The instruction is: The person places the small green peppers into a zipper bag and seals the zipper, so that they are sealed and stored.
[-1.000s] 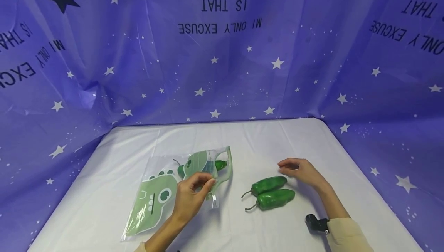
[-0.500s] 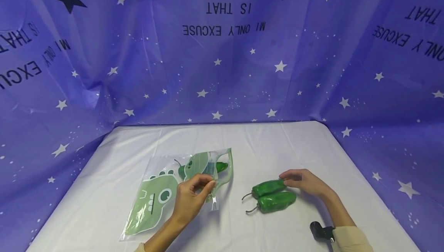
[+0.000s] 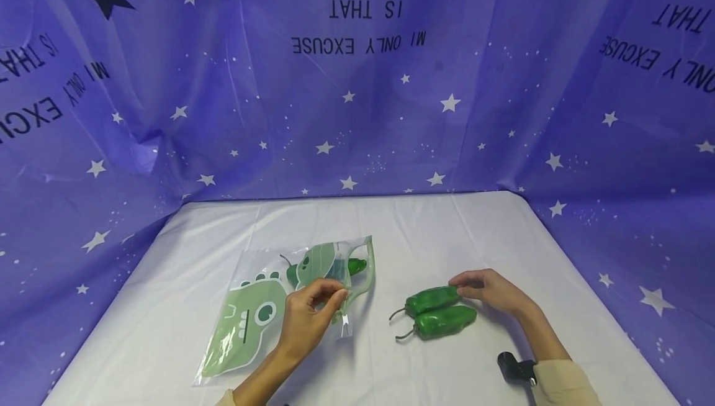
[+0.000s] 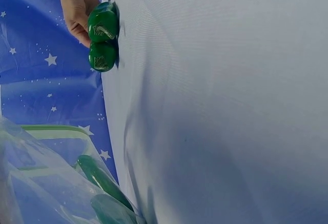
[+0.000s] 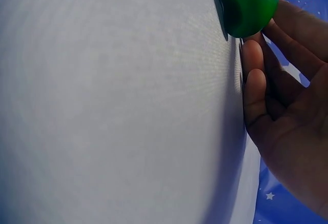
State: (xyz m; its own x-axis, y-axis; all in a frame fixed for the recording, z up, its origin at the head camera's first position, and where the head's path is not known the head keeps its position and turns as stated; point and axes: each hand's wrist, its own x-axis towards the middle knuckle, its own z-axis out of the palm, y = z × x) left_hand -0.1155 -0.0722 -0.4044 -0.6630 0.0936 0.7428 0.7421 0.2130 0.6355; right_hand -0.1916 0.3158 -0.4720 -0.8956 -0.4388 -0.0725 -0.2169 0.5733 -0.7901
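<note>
My left hand (image 3: 310,316) pinches the open edge of a clear zip bag (image 3: 240,338) printed with a green dinosaur. Inside the bag a green pepper (image 3: 357,266) shows at the mouth, partly behind the print. To the right, two more green peppers lie side by side on the table, stems toward the left. My right hand (image 3: 494,291) has thumb and fingers at the tip of the far pepper (image 3: 430,300). The near pepper (image 3: 445,323) lies against it. In the right wrist view one pepper (image 5: 251,3) covers part of the fingers.
A white cloth (image 3: 413,232) covers the table. Purple star-printed curtains (image 3: 380,126) stand along its back and sides. A black camera mount (image 3: 514,369) sits by the right sleeve (image 3: 564,384).
My right hand has come down and nearer from beyond the peppers, and its fingers now hold the far pepper's tip. The left hand and bag have stayed put.
</note>
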